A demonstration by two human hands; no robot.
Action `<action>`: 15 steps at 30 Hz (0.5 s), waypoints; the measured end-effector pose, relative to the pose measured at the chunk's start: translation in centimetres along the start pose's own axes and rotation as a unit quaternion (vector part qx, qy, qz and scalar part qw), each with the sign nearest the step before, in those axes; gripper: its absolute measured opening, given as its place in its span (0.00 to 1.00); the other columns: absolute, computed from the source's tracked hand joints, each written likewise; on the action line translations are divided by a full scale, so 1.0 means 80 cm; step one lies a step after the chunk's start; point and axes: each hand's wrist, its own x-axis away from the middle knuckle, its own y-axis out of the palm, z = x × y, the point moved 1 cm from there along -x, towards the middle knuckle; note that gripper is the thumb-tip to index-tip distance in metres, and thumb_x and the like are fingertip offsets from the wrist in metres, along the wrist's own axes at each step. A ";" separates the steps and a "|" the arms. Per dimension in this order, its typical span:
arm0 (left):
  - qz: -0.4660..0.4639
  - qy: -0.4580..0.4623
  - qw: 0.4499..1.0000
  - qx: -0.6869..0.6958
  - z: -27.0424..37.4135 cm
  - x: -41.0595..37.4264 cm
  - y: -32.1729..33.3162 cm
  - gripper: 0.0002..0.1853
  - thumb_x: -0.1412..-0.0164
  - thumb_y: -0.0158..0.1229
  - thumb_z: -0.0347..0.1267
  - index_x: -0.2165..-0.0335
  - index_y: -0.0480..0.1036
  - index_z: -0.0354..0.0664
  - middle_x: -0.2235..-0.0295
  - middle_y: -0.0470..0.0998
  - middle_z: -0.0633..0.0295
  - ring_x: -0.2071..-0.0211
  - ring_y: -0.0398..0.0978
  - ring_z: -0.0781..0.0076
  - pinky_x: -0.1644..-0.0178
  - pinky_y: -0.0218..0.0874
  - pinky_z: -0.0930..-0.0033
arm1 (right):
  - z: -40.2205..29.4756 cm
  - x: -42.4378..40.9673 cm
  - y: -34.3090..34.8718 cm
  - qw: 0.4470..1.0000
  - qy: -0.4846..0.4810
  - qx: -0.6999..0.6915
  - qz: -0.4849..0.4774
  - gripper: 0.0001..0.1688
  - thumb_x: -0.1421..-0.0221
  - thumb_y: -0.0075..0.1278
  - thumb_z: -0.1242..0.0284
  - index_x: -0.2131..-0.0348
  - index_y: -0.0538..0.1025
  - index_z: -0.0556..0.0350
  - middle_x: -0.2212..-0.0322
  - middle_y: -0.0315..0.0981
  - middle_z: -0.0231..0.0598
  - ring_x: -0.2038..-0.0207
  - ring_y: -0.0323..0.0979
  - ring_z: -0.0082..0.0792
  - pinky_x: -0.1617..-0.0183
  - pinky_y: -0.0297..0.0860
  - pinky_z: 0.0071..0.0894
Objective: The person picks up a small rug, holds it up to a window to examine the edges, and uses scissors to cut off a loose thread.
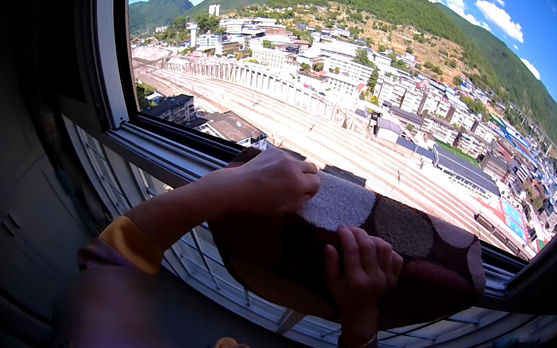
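A thick brown pile mat (404, 226) with pale grey, taupe and reddish rounded patches lies draped over the window sill. Its near part hangs down on the inner side, in shadow. My left hand (280, 177) is closed on the mat's upper part, beside the pale grey patch. Its fingertips are hidden, so how much pile it grips is unclear. Lower and to the right, my right hand (367, 266) lies against the hanging part, with the fingertips at the lower rim of that patch and the thumb apart from the fingers.
The sliding window's metal track (169, 150) runs under the mat, and the frame post (109, 32) rises at left. Below the sill are white-framed panes (223, 262). Outside, far below, lie rail tracks (292, 117) and buildings. A pale cabinet (31, 224) stands in shadow at left.
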 end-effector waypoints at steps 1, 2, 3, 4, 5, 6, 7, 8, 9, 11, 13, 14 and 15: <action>0.028 -0.024 0.999 0.002 -0.009 0.006 -0.002 0.04 0.47 0.54 0.29 0.76 0.69 0.41 0.76 0.72 0.60 0.76 0.73 0.57 0.73 0.64 0.61 | 0.000 0.000 -0.001 1.000 0.000 0.000 0.000 0.15 0.50 0.55 0.62 0.63 0.77 0.49 0.65 0.74 0.28 0.64 0.71 0.27 0.59 0.60 0.29; 0.013 -0.018 0.999 0.029 -0.011 0.011 -0.010 0.03 0.47 0.55 0.28 0.75 0.71 0.41 0.76 0.72 0.60 0.76 0.74 0.57 0.71 0.65 0.61 | 0.000 0.000 -0.001 1.000 0.000 0.000 0.000 0.15 0.50 0.55 0.62 0.63 0.77 0.49 0.65 0.74 0.28 0.64 0.70 0.27 0.59 0.60 0.29; 0.007 -0.008 0.998 0.057 -0.011 0.013 -0.013 0.03 0.47 0.56 0.28 0.75 0.71 0.41 0.76 0.73 0.60 0.76 0.74 0.58 0.71 0.66 0.62 | 0.001 0.000 -0.002 1.000 0.000 0.002 -0.002 0.15 0.50 0.55 0.62 0.63 0.77 0.49 0.66 0.74 0.28 0.64 0.70 0.27 0.59 0.60 0.29; 0.001 0.000 0.996 0.084 -0.010 0.015 -0.015 0.02 0.47 0.56 0.28 0.74 0.72 0.41 0.76 0.73 0.60 0.75 0.74 0.59 0.71 0.66 0.63 | 0.001 0.000 -0.001 1.000 0.002 0.004 0.001 0.15 0.49 0.55 0.62 0.63 0.77 0.49 0.66 0.74 0.28 0.64 0.70 0.27 0.59 0.60 0.29; -0.005 0.009 0.994 0.111 -0.009 0.015 -0.015 0.02 0.47 0.56 0.27 0.74 0.73 0.41 0.76 0.73 0.60 0.75 0.74 0.59 0.70 0.67 0.64 | 0.002 0.000 0.000 1.000 0.003 0.005 0.004 0.15 0.49 0.55 0.62 0.63 0.77 0.49 0.66 0.74 0.28 0.64 0.70 0.27 0.59 0.60 0.29; -0.012 0.015 0.993 0.117 -0.007 0.016 -0.014 0.01 0.47 0.57 0.27 0.74 0.73 0.41 0.76 0.73 0.60 0.75 0.75 0.60 0.70 0.67 0.64 | 0.002 0.000 0.000 1.000 0.001 0.006 0.005 0.15 0.49 0.55 0.62 0.63 0.77 0.49 0.66 0.74 0.28 0.64 0.70 0.27 0.59 0.60 0.30; -0.020 0.021 0.992 0.122 -0.005 0.015 -0.012 0.01 0.47 0.57 0.27 0.73 0.74 0.41 0.75 0.73 0.60 0.75 0.75 0.60 0.69 0.67 0.65 | 0.001 0.000 0.001 1.000 0.002 0.005 0.005 0.15 0.49 0.55 0.62 0.63 0.77 0.49 0.66 0.74 0.28 0.64 0.70 0.27 0.59 0.60 0.30; -0.027 0.027 0.991 0.128 -0.003 0.015 -0.011 0.01 0.48 0.58 0.26 0.73 0.74 0.41 0.75 0.74 0.60 0.75 0.75 0.61 0.69 0.68 0.66 | 0.000 0.000 0.001 1.000 0.003 0.005 0.005 0.15 0.49 0.55 0.62 0.63 0.77 0.48 0.65 0.74 0.28 0.64 0.71 0.27 0.59 0.60 0.30; -0.032 0.029 0.993 0.114 -0.001 0.012 -0.011 0.01 0.48 0.58 0.26 0.73 0.75 0.42 0.75 0.74 0.61 0.75 0.75 0.61 0.69 0.68 0.67 | 0.000 0.000 0.001 1.000 0.005 0.007 0.006 0.15 0.49 0.55 0.62 0.64 0.77 0.48 0.65 0.74 0.28 0.64 0.71 0.27 0.59 0.60 0.30; -0.042 0.035 0.995 0.088 0.004 0.007 -0.014 0.02 0.48 0.57 0.26 0.73 0.75 0.43 0.75 0.74 0.62 0.76 0.75 0.62 0.70 0.68 0.68 | 0.000 0.000 0.001 1.000 0.011 -0.006 0.004 0.14 0.51 0.56 0.64 0.65 0.77 0.49 0.66 0.74 0.29 0.64 0.70 0.30 0.59 0.61 0.33; -0.047 0.056 0.996 0.047 0.009 0.003 -0.019 0.02 0.48 0.56 0.27 0.74 0.74 0.44 0.75 0.74 0.63 0.76 0.75 0.62 0.71 0.68 0.67 | 0.000 0.001 0.001 1.000 0.017 -0.011 0.004 0.13 0.52 0.56 0.64 0.65 0.77 0.49 0.67 0.74 0.30 0.64 0.70 0.31 0.59 0.62 0.34; -0.048 0.067 0.996 0.028 0.010 0.001 -0.019 0.02 0.48 0.55 0.27 0.74 0.74 0.44 0.76 0.73 0.63 0.77 0.75 0.62 0.72 0.67 0.66 | 0.001 0.002 0.001 1.000 0.017 -0.010 0.005 0.13 0.52 0.56 0.64 0.65 0.77 0.49 0.67 0.74 0.30 0.64 0.70 0.31 0.59 0.62 0.34; -0.052 0.075 0.996 0.015 0.011 -0.001 -0.019 0.01 0.48 0.55 0.27 0.75 0.73 0.44 0.76 0.73 0.63 0.77 0.74 0.62 0.73 0.67 0.66 | 0.000 0.001 0.003 1.000 0.016 -0.014 0.006 0.13 0.52 0.56 0.64 0.65 0.77 0.48 0.67 0.74 0.29 0.64 0.70 0.31 0.59 0.61 0.34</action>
